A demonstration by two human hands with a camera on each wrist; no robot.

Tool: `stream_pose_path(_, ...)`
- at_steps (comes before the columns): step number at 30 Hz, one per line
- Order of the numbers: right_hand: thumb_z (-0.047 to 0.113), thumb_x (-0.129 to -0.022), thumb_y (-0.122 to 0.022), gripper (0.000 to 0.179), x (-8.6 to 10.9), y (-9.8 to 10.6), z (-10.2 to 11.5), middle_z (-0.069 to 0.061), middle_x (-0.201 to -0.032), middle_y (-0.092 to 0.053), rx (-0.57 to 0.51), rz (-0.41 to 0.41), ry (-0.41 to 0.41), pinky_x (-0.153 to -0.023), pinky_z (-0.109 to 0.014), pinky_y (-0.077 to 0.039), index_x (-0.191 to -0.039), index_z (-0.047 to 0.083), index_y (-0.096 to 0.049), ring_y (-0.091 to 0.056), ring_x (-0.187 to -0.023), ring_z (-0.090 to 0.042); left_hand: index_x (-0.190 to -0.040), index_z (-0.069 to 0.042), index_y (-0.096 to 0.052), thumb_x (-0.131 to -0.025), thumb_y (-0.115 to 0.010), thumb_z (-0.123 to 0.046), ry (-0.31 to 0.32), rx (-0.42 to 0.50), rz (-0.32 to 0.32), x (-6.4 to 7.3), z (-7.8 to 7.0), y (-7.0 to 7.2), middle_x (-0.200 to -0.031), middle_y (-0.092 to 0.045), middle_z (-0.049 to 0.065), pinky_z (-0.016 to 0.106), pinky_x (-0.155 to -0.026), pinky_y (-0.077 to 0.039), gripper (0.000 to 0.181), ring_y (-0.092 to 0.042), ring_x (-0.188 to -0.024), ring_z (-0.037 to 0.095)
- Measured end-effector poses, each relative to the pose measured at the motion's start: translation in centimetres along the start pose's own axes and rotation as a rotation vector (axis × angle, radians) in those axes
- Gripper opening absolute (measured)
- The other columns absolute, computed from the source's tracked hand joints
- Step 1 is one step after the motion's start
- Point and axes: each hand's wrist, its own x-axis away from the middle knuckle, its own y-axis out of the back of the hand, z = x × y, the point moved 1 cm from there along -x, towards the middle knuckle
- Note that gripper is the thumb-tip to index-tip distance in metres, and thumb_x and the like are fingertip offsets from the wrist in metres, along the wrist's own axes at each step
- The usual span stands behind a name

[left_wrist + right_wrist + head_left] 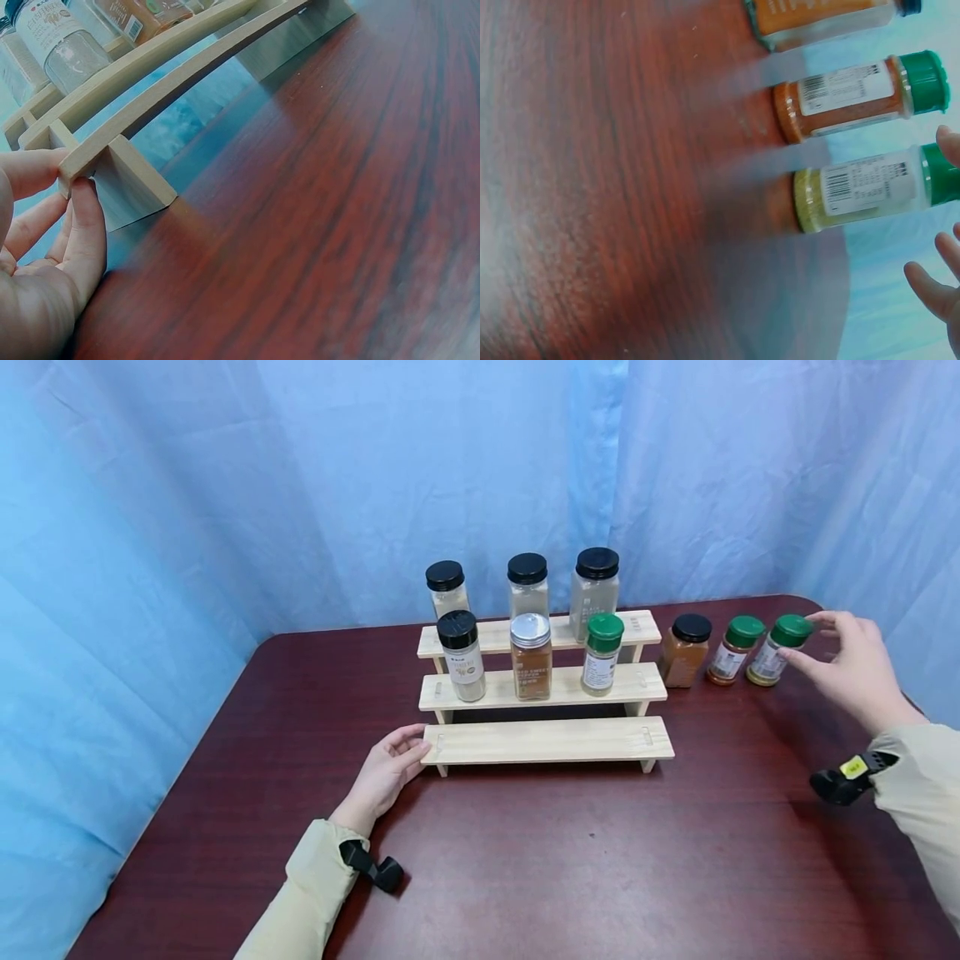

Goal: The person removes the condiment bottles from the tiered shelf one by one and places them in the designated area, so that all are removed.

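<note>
My left hand [386, 772] pinches the left end of the lowest shelf of a three-step wooden rack [547, 742], thumb and fingers on its corner in the left wrist view. At the far right, my right hand [862, 672] is beside a green-capped spice jar [767, 662] holding yellowish powder. Its thumb is near the cap and its other fingers are spread apart from the jar, as the right wrist view shows. A second green-capped jar [726, 662] with reddish contents stands just left of it, then a black-capped jar [682, 658] of orange-brown powder.
Three black-lidded jars, one a tall clear jar [595, 597], stand on the top shelf. The middle shelf bears a black-capped jar [468, 668], a silver-capped jar [532, 668] and a green-capped jar [600, 668]. Blue curtains [420, 485] hang behind the dark red table [540, 868].
</note>
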Motion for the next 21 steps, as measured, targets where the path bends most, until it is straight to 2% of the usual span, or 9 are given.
stream_pose_path(4, 0.030, -0.092, -0.059, 0.062, 0.1, 0.3, 0.5, -0.032, -0.136, -0.030, -0.004, -0.034, -0.012, -0.088, -0.058, -0.042, -0.136, -0.006, -0.035, -0.042, -0.115, -0.050, -0.134, 0.007, -0.038, -0.094, -0.050, 0.004, 0.000, -0.004, 0.001, 0.0, 0.1, 0.0, -0.087, -0.055, -0.006, 0.015, -0.070, -0.049, 0.042, -0.057, -0.075, 0.001)
stream_pose_path(7, 0.027, -0.092, -0.059, 0.062, 0.6, 0.9, 1.3, -0.031, -0.136, -0.031, -0.046, -0.041, 0.009, -0.098, -0.044, -0.045, -0.138, -0.006, -0.034, -0.042, -0.117, -0.049, -0.134, 0.007, -0.039, -0.094, -0.049, 0.005, 0.001, 0.014, -0.001, 0.0, 0.1, 0.0, -0.086, -0.056, -0.006, 0.015, -0.071, -0.050, 0.041, -0.058, -0.075, 0.001)
stream_pose_path(9, 0.028, -0.092, -0.059, 0.061, 0.9, 1.2, 1.8, -0.026, -0.135, -0.035, -0.047, -0.058, 0.010, -0.097, -0.020, -0.044, -0.139, -0.003, -0.034, -0.046, -0.119, -0.030, -0.133, 0.007, -0.039, -0.093, -0.049, 0.006, 0.002, 0.024, -0.002, 0.1, 0.0, 0.0, -0.086, -0.056, -0.006, 0.015, -0.071, -0.050, 0.041, -0.059, -0.075, 0.001)
stream_pose_path(10, 0.028, -0.092, -0.060, 0.061, 1.1, 1.3, 2.1, -0.022, -0.133, -0.037, -0.057, -0.065, 0.010, -0.093, -0.009, -0.040, -0.139, -0.001, -0.035, -0.047, -0.116, -0.018, -0.133, 0.007, -0.039, -0.093, -0.049, 0.007, 0.003, 0.030, -0.004, 0.1, 0.0, -0.1, -0.085, -0.056, -0.006, 0.015, -0.071, -0.051, 0.041, -0.059, -0.075, 0.001)
stream_pose_path(12, 0.028, -0.091, -0.061, 0.060, 1.3, 1.6, 2.7, -0.008, -0.126, -0.042, -0.074, -0.076, 0.019, -0.082, 0.002, -0.035, -0.138, 0.001, -0.036, -0.045, -0.104, 0.003, -0.133, 0.007, -0.039, -0.093, -0.049, 0.007, 0.002, 0.034, -0.005, 0.1, -0.1, -0.1, -0.085, -0.056, -0.006, 0.015, -0.072, -0.051, 0.041, -0.059, -0.075, 0.002)
stream_pose_path(14, 0.025, -0.090, -0.063, 0.057, 1.5, 1.8, 3.3, 0.007, -0.118, -0.042, -0.110, -0.087, 0.038, -0.075, 0.005, -0.033, -0.136, 0.001, -0.039, -0.039, -0.092, 0.017, -0.133, 0.007, -0.039, -0.093, -0.049, 0.006, 0.000, 0.025, -0.004, 0.1, -0.1, -0.1, -0.086, -0.056, -0.006, 0.015, -0.071, -0.051, 0.042, -0.059, -0.075, 0.001)
stream_pose_path(16, 0.024, -0.090, -0.063, 0.054, 1.8, 1.9, 4.1, 0.020, -0.111, -0.038, -0.142, -0.082, 0.048, -0.072, 0.005, -0.032, -0.134, 0.002, -0.040, -0.037, -0.086, 0.022, -0.134, 0.007, -0.038, -0.094, -0.049, 0.005, 0.000, 0.014, -0.002, 0.1, -0.2, -0.1, -0.086, -0.056, -0.006, 0.015, -0.071, -0.050, 0.042, -0.059, -0.075, 0.001)
stream_pose_path(18, 0.023, -0.090, -0.064, 0.050, 1.9, 1.8, 4.7, 0.025, -0.108, -0.038, -0.172, -0.082, 0.045, -0.072, 0.005, -0.034, -0.132, 0.007, -0.044, -0.039, -0.085, 0.022, -0.134, 0.007, -0.038, -0.094, -0.049, 0.004, 0.003, 0.000, 0.001, 0.1, -0.2, -0.1, -0.087, -0.055, -0.007, 0.015, -0.070, -0.050, 0.042, -0.058, -0.075, 0.001)
stream_pose_path(21, 0.023, -0.090, -0.064, 0.046, 2.4, 1.7, 5.8, 0.024, -0.110, -0.039, -0.190, -0.068, 0.049, -0.076, 0.002, -0.037, -0.131, 0.014, -0.045, -0.039, -0.090, 0.020, -0.135, 0.007, -0.037, -0.094, -0.048, 0.004, 0.002, -0.010, 0.006, 0.0, -0.1, -0.1, -0.087, -0.055, -0.007, 0.015, -0.070, -0.049, 0.042, -0.057, -0.076, 0.001)
